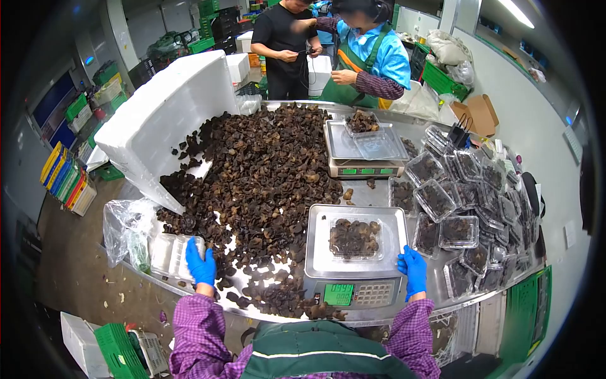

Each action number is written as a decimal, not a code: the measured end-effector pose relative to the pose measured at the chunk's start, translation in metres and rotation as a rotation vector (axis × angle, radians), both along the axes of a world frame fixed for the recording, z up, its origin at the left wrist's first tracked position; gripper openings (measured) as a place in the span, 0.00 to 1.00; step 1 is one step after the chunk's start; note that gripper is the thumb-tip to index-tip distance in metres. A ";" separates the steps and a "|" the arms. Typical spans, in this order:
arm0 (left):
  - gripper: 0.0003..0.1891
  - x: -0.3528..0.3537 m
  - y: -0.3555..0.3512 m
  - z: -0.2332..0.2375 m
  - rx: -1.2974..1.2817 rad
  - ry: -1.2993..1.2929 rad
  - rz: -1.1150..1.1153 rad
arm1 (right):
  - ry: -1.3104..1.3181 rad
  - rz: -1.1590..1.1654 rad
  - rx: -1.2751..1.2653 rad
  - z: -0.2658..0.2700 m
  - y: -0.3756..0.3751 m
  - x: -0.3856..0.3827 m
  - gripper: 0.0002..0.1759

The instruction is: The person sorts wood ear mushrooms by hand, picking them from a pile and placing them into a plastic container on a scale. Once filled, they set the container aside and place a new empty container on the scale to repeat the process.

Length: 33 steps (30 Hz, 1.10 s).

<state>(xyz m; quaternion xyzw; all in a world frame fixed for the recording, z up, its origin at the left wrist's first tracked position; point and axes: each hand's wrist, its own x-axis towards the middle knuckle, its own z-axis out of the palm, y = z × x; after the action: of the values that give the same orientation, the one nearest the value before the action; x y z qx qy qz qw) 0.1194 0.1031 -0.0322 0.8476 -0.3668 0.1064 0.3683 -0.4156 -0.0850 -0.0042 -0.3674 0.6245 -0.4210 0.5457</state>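
My left hand [201,264], in a blue glove, has its fingers stretched out at the edge of a stack of clear plastic trays [170,254]. No tray is visibly gripped. My right hand [413,270], also gloved in blue, rests at the right edge of the near scale [315,252], its fingers apart and holding nothing visible. On that scale's metal plate sits an uncovered clear tray of dark wood ear mushrooms [355,239]. A large heap of loose wood ear mushrooms [252,170] spreads across the table, reaching the near scale's left side.
A second scale [365,158] behind carries another tray of mushrooms. Many filled, lidded clear boxes [459,232] pile up at the right. A white foam box [167,107] stands tilted at the left, above a plastic bag [126,230]. Two people [372,57] stand across the table.
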 end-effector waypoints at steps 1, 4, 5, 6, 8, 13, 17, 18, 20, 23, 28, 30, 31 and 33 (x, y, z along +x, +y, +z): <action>0.34 0.011 0.020 -0.009 0.121 -0.091 0.049 | 0.002 -0.010 -0.016 0.002 0.001 0.000 0.20; 0.28 0.027 0.067 -0.050 0.452 0.147 0.111 | 0.014 0.005 -0.008 0.007 -0.004 0.009 0.19; 0.25 0.026 0.076 -0.056 0.504 0.159 0.057 | 0.016 0.019 -0.010 0.008 -0.007 0.013 0.19; 0.25 0.028 0.079 -0.062 0.506 0.160 0.057 | 0.017 0.019 -0.008 0.009 -0.010 0.017 0.19; 0.19 0.029 0.085 -0.075 0.455 0.127 0.107 | 0.024 0.073 -0.084 0.010 -0.015 0.028 0.19; 0.13 0.033 0.074 -0.062 0.701 0.056 0.216 | 0.076 0.146 -0.126 0.024 -0.020 0.051 0.18; 0.10 0.061 0.079 -0.074 0.521 0.103 0.211 | 0.111 0.180 -0.157 0.015 -0.020 0.046 0.18; 0.11 0.060 0.077 -0.059 0.484 0.215 0.220 | 0.111 0.177 -0.156 0.015 -0.019 0.043 0.18; 0.15 0.053 0.074 -0.038 0.419 0.220 0.241 | 0.094 0.145 -0.132 0.014 -0.017 0.036 0.18; 0.14 0.075 0.080 -0.045 0.006 0.356 0.148 | 0.081 0.098 -0.145 0.009 -0.015 0.018 0.18; 0.11 0.066 0.070 0.046 -0.260 0.287 0.155 | 0.061 0.051 -0.146 0.003 -0.017 -0.002 0.19; 0.08 0.050 0.058 0.081 -0.411 0.269 0.117 | 0.045 0.049 -0.132 0.001 -0.016 -0.002 0.20; 0.08 0.039 0.050 0.096 -0.401 0.266 0.120 | 0.092 0.075 -0.078 0.004 -0.017 0.001 0.21; 0.08 0.018 0.038 0.117 -0.434 0.063 0.040 | 0.142 0.099 0.000 0.004 -0.020 0.007 0.23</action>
<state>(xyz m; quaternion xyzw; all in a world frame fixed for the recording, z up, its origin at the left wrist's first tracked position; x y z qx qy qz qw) 0.1379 0.1412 0.0849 0.7586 -0.3067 0.1636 0.5511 -0.4083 -0.1047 -0.0003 -0.4267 0.6426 -0.3662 0.5205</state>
